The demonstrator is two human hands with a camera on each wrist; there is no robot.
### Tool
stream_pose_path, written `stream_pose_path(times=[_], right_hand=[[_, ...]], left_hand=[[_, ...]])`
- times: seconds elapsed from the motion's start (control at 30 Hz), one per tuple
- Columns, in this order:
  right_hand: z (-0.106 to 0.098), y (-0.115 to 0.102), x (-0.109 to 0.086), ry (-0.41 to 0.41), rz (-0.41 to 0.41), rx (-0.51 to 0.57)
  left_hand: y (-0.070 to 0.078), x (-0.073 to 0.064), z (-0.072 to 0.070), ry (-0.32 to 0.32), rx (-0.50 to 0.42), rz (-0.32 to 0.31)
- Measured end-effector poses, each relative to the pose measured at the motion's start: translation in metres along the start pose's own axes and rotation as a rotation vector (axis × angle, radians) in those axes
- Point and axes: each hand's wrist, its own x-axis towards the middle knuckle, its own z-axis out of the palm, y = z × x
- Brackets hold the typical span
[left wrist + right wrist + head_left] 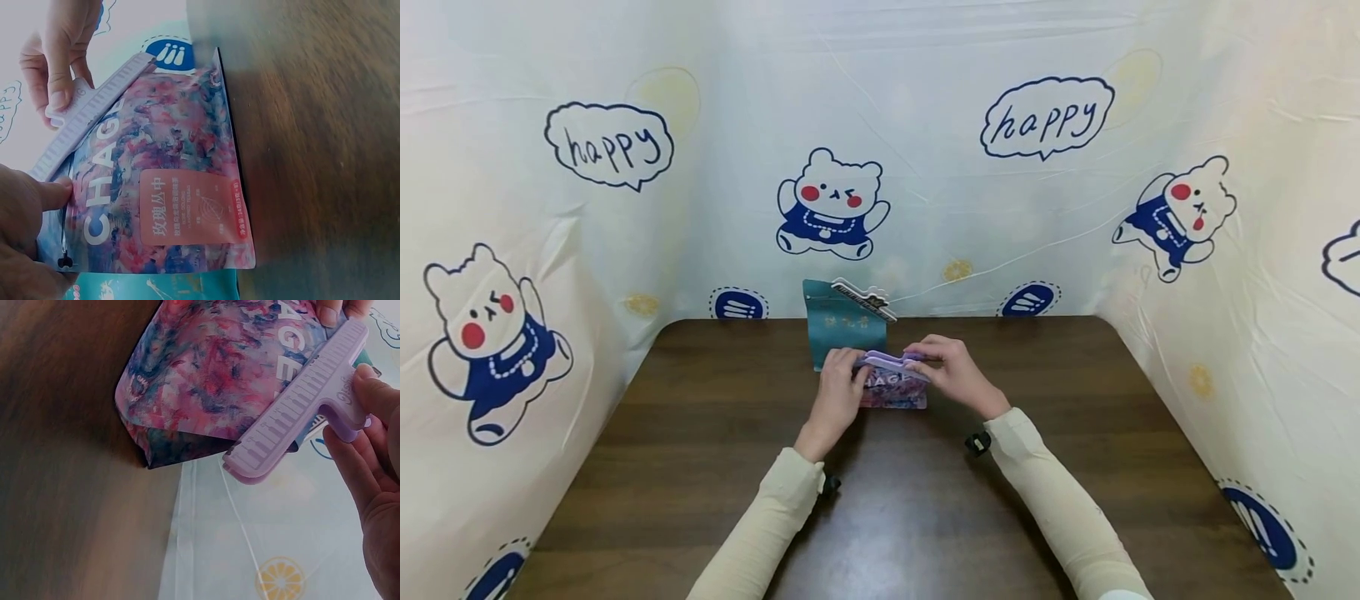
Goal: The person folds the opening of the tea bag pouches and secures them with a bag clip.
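A pink and blue patterned pouch (895,399) lettered "CHAGE" stands on the table, its salmon label (187,209) visible in the left wrist view. My left hand (835,396) pinches the pouch's top edge near one end, by the black zip slider. The thumb and fingers of my right hand (958,377) squeeze the handles of a lilac bag clip (294,406). Slanting across the pouch's top, the clip's long ridged bar reaches past the pouch's side. Whether both of its bars straddle the pouch cannot be made out.
Just behind stands a teal pouch (842,333) with a black and white clip (865,300) slanted over its top. The brown wooden table (700,467) ends at a printed cloth backdrop (925,208) at the back and sides.
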Motion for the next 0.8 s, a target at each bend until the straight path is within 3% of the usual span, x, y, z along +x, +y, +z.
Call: stream_pose_path(times=[0.33, 0.63, 0.8], right_hand=[[0.002, -0.001, 0.002, 0.005, -0.015, 0.035], [0.008, -0.007, 0.012, -0.112, -0.009, -0.04], [0.012, -0.011, 0.014, -0.139, 0.027, -0.106]], left_hand=[[-0.005, 0.001, -0.004, -0.029, 0.034, 0.045], [-0.01, 0.0, -0.009, -0.018, 0.06, 0.088], [-0.011, -0.001, -0.012, -0.022, 0.103, 0.108]])
